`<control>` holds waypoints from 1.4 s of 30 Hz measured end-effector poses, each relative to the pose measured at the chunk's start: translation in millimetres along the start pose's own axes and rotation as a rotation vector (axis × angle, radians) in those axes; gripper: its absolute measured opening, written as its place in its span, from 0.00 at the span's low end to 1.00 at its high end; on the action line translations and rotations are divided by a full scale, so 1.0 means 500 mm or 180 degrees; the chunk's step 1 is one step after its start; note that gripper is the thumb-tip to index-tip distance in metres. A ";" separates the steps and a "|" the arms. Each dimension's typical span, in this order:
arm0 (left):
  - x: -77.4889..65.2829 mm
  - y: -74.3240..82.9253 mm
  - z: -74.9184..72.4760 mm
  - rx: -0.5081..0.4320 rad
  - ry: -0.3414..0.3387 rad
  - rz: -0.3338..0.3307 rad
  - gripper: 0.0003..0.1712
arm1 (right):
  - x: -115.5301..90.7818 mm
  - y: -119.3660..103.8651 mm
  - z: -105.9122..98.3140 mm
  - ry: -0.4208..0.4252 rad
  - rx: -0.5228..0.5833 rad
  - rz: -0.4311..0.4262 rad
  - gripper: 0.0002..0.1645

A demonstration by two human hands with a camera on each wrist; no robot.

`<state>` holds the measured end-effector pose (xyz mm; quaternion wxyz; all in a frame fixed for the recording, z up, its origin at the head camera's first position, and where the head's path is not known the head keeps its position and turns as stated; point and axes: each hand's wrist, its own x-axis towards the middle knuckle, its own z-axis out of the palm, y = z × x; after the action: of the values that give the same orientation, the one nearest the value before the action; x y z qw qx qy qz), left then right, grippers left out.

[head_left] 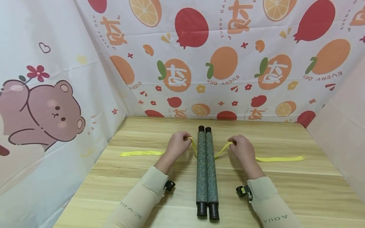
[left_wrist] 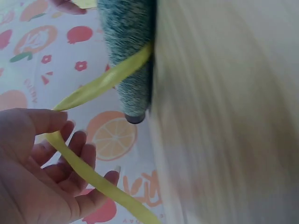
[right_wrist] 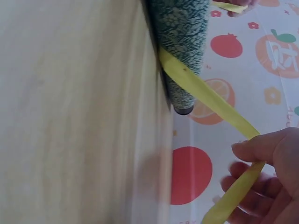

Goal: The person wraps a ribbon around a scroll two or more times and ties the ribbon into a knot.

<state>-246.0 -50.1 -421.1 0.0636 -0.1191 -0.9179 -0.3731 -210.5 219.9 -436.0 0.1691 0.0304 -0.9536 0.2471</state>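
A rolled-up scroll (head_left: 201,171) covered in green patterned cloth lies lengthwise on the table, its two rolls side by side with dark knobs at both ends. From beneath it a yellow ribbon (head_left: 220,152) comes out on either side. My left hand (head_left: 178,144) pinches the ribbon just left of the scroll, between thumb and forefinger. On the other side my right hand (head_left: 243,150) pinches the ribbon in the same way. Both held stretches slant up off the table, clearly seen in the left wrist view (left_wrist: 103,84) and right wrist view (right_wrist: 210,98).
The ribbon's loose ends lie flat on the wooden table (head_left: 114,190) out to the left and right. A fruit-print cloth (head_left: 222,63) hangs behind the table's far edge. At the left hangs a white cloth (head_left: 57,177) with a bear on it.
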 end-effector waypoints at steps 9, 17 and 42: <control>-0.002 0.021 -0.007 -0.0091 0.0464 -0.0102 0.08 | -0.001 -0.017 -0.008 0.0773 -0.0114 0.0121 0.11; -0.007 0.031 -0.003 -0.0286 0.0492 -0.0107 0.12 | 0.001 -0.029 -0.006 0.1139 0.0215 0.0280 0.13; -0.011 0.045 0.022 -0.1523 -0.0055 0.0358 0.13 | 0.000 -0.089 0.006 0.1232 0.1597 -0.0552 0.10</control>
<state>-234.8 -27.5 -415.1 0.0465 -0.1849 -0.7958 -0.5747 -205.1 179.5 -418.3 0.3549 0.1046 -0.8071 0.4602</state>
